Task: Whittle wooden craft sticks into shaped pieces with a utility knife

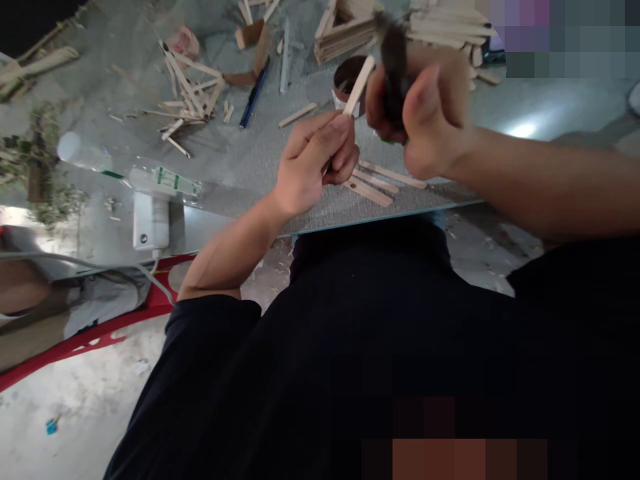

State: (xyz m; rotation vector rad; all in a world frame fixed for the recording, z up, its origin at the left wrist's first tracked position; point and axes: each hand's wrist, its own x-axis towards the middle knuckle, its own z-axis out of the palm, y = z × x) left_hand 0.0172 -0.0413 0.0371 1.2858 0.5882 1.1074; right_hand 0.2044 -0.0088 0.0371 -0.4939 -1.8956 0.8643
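Pinched in my left hand (311,160) is a wooden craft stick (361,83), pointing up and away to the right. My right hand (437,110) is closed around a dark tool (394,57). That tool is smeared by motion, so its exact kind cannot be made out. Its dark upper end stands just right of the stick's tip, with a small gap in view. Behind the stick is a round brown container (343,75) with a pale label. Several loose craft sticks (373,190) lie on the glass table (240,193) beneath my hands.
Stacked sticks form a triangular frame (345,47), with a stick pile (450,30) beside it. Further left are a blue pen (255,92), a cardboard piece (257,57), a jumble of sticks (195,93), a clear bottle (155,177) and a white cabled device (151,223). Another person's leg shows at left.
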